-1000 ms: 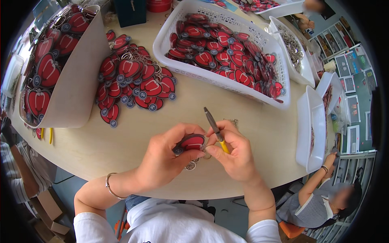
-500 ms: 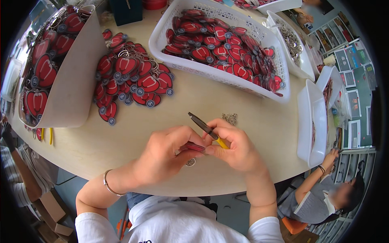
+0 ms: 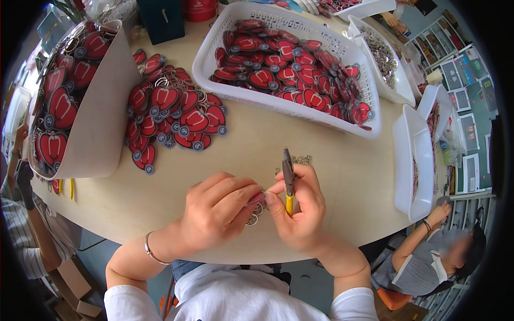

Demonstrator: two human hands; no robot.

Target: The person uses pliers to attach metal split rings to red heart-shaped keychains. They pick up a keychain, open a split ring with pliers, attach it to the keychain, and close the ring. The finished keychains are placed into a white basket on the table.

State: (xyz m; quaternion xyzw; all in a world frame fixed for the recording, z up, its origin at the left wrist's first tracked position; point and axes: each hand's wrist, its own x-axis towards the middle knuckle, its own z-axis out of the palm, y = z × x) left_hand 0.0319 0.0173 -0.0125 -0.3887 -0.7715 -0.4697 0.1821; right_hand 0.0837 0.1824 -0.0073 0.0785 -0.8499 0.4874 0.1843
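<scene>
My left hand [image 3: 218, 209] is closed on a red keychain charm [image 3: 255, 198], most of which its fingers hide. In my right hand [image 3: 300, 216] lies a pair of pliers [image 3: 288, 172] with dark jaws pointing away from me and a yellow handle. The right thumb and index finger meet at the charm's edge; whether a small part is pinched there is too fine to make out. Silver split rings [image 3: 256, 215] show just below the charm, between the hands. Small metal links [image 3: 302, 160] are heaped beyond the right fingers.
A pile of red heart-shaped charms [image 3: 176, 109] lies at left, beside a tilted white bin [image 3: 101, 117] of them. A white basket [image 3: 235, 91] of charms stands behind. White trays [image 3: 404, 171] line the right edge. Other people sit at both sides.
The pliers have swung from slanting left to nearly upright. My right hand has turned and lowered slightly, and more of the split rings shows between my hands.
</scene>
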